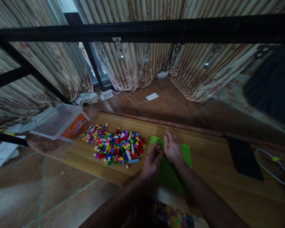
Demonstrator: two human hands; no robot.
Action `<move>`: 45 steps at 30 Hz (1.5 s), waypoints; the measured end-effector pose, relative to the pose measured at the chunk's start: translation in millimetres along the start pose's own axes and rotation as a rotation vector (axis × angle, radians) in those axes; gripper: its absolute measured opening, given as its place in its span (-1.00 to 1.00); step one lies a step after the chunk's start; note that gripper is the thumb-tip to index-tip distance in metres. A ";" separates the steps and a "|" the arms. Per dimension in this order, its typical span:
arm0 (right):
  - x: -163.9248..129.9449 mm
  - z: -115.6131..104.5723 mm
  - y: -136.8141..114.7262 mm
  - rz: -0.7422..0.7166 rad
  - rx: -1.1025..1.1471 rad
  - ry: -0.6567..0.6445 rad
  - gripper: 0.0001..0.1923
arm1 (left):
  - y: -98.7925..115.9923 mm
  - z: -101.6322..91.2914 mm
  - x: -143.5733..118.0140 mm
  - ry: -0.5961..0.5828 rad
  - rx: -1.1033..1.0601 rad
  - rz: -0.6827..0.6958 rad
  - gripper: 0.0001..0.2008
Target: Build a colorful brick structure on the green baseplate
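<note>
Far left of the single lime-green, studded rectangular baseplate (187,155) sits one clear plastic box (49,126) with one orange label (75,126). Nearer the baseplate's left edge lie two adjoining heaps of multicoloured plastic bricks, too many to count: a smaller heap (93,133), then a larger heap (123,147). Over the baseplate's left part is the left hand (152,160), fingers bent; just beside its fingertips, between the hands, shows one small yellow piece (162,152); next, the right hand (173,147), fingers together. Whether either grips the piece cannot be told. Right of the baseplate: one flat black slab (245,158), one thin white cable (271,176).
</note>
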State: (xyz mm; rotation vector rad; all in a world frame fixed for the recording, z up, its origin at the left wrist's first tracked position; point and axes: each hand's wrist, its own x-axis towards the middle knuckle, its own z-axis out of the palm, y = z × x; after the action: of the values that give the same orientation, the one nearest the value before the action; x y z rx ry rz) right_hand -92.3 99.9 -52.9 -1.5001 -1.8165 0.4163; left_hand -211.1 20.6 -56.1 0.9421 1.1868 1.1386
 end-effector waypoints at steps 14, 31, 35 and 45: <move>-3.0 10.8 6.7 -0.079 -0.178 -0.077 -0.49 | -0.7 -3.9 -19.2 -0.056 0.026 0.125 -0.39; -3.4 -7.2 -39.5 -0.237 0.038 -0.055 -0.68 | 44.1 -149.5 -115.0 0.282 0.561 0.258 -0.78; -28.2 13.3 -83.7 -0.308 0.165 -0.145 -0.74 | 41.3 -161.1 -112.4 0.372 0.653 0.281 -0.78; -146.4 -14.0 -77.1 -0.175 0.102 -0.208 -0.78 | 32.3 -159.5 -106.4 0.132 0.973 0.466 -0.80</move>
State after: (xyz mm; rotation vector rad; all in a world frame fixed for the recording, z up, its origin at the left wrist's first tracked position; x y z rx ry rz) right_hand -129.3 -61.5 -40.9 -1.2544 -2.0371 0.5876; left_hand -374.5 -81.2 -28.7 1.9795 1.7259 0.9554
